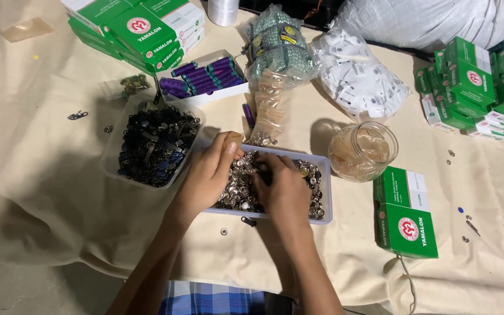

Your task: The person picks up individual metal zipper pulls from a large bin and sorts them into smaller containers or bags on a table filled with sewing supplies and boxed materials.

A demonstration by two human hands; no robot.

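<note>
Cloth-covered table [42,157]: both hands [208,172] [284,189] inside button tray [324,192], jar [363,151] near.

Lots of packaging on this table: a stack of green-and-white cardboard boxes [141,29] at top left, another pile of green cardboard boxes [479,87] at right, and two green boxes [406,213] lying beside the glass jar. Top middle, a clear plastic bag of small white labels [360,76] lies next to a clear bag of greenish beaded bits [278,46].
</note>
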